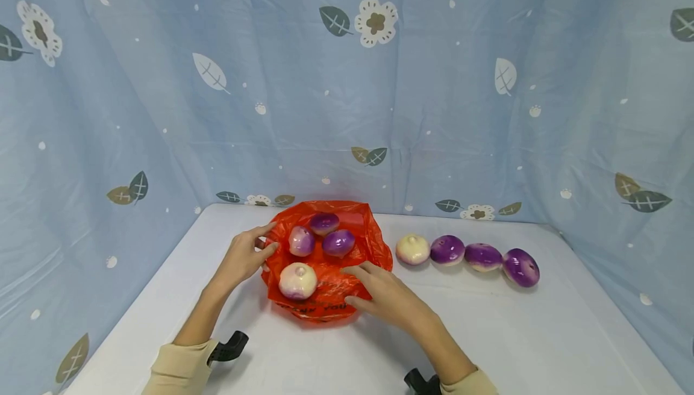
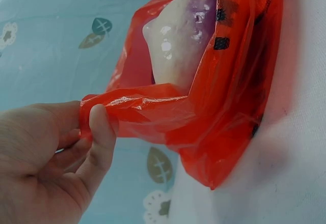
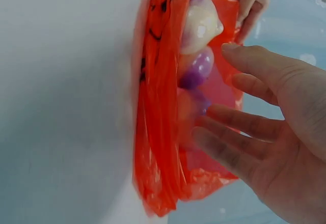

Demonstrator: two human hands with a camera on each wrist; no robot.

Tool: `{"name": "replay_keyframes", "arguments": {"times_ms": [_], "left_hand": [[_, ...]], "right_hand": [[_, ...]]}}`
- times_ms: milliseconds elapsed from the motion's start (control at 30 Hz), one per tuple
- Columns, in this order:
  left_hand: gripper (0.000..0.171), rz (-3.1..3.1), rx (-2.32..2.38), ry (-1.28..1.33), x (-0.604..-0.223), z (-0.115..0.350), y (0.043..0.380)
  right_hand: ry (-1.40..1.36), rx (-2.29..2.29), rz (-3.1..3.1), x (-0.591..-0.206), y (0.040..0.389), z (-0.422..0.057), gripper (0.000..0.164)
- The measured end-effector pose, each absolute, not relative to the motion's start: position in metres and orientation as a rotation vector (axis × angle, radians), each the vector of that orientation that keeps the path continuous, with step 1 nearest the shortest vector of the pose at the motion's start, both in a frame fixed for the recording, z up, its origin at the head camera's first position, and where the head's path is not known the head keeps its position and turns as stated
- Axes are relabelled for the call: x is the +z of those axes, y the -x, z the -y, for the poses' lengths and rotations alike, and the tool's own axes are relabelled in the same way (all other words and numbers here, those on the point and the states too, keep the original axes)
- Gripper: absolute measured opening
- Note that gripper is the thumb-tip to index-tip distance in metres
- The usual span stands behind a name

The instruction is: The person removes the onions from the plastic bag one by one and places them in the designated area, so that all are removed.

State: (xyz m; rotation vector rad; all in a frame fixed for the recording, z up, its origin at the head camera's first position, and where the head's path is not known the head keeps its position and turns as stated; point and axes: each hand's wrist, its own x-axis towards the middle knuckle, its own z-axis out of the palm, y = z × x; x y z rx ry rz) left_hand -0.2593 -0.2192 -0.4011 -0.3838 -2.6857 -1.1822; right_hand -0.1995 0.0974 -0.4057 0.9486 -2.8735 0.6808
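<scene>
A red plastic bag (image 1: 331, 277) lies spread on the table with its mouth up. Inside it are several glossy purple-and-white onions; a pale onion (image 1: 297, 281) sits at the front, a purple onion (image 1: 338, 243) behind it. At the bag's left side, my left hand (image 1: 245, 256) pinches the rim between thumb and fingers, as the left wrist view shows. My right hand (image 1: 387, 298) hovers over the right front of the bag, fingers spread and holding nothing. Whether its fingertips touch the plastic, I cannot tell.
Right of the bag stands a row of several onions: a pale onion (image 1: 412, 249) nearest it, then purple ones out to the last onion (image 1: 521, 267). The white table (image 1: 488, 341) meets a blue patterned curtain (image 1: 303, 112) at the back and sides.
</scene>
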Motion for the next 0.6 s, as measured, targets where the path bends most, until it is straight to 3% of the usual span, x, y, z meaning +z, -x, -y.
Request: {"name": "replay_keyframes", "arguments": {"times_ms": [600], "left_hand": [[0.050,2.689,-1.126,0.377,-0.400,0.221,0.258]], "right_hand": [[-0.955,0.670,2.913,-0.410,0.214,-0.043,0.053]]}}
